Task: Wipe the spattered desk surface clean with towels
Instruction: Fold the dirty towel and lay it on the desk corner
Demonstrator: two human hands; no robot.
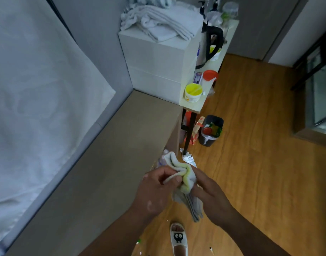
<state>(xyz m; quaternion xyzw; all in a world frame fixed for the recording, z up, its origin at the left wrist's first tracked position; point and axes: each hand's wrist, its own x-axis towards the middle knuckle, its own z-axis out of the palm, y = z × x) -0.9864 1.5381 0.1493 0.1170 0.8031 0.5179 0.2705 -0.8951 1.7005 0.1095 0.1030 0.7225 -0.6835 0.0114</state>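
Now, towel (pixel 184 179): bunched and stained yellow along one fold, held between both hands over the floor beside the beige ledge (pixel 130 145); its loose end hangs down.
Left hand (pixel 158 183): fingers curled, thumb and forefinger pinching the towel's upper edge.
Right hand (pixel 208 189): closed round the towel's middle from the other side, knuckles up.
Desk (pixel 196 106): ahead of the hands and well apart from them, past the end of the ledge; narrow, its long axis running away from the person.
On the desk: yellow tub (pixel 193 92) at the near end, kettle (pixel 211 45) farther back.
Spatter: too small to make out from here.
Nearer hand: likely the right, being on the desk's side.
Next move: probably a step forward, then a reach to the near end.
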